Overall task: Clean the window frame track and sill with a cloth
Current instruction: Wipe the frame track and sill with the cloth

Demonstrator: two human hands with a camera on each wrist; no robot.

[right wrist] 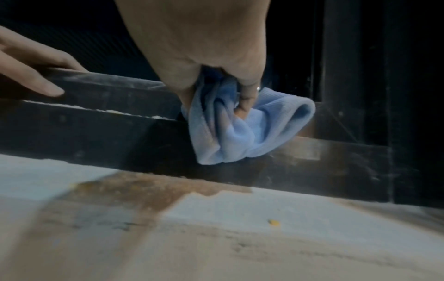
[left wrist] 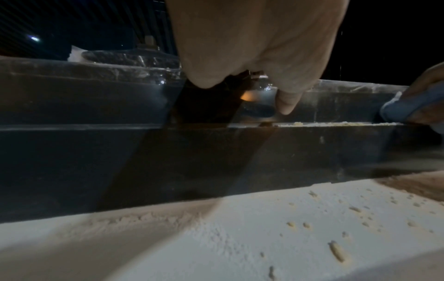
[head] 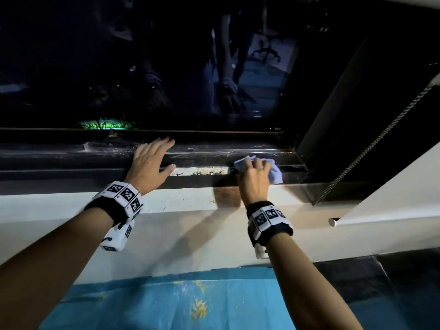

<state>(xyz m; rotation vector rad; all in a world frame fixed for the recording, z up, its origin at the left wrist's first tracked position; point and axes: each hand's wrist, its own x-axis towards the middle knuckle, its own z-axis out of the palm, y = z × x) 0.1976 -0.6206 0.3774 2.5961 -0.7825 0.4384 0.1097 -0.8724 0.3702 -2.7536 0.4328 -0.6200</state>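
My right hand (head: 256, 173) grips a bunched light-blue cloth (head: 275, 173) (right wrist: 240, 131) and holds it down in the black window track (head: 202, 171) near the right corner of the frame. A strip of pale dust and yellow crumbs lies in the track between my two hands. My left hand (head: 152, 160) rests flat on the dark track rail with fingers straight, thumb (left wrist: 287, 102) pointing down toward the groove. The white sill (head: 181, 203) (left wrist: 216, 237) in front carries powder and scattered crumbs.
The dark window glass (head: 142, 67) rises behind the track. A black side frame (head: 333, 115) and a bead chain (head: 371, 146) stand at the right. A blue sheet (head: 190, 303) with yellow crumbs covers the floor below the white wall.
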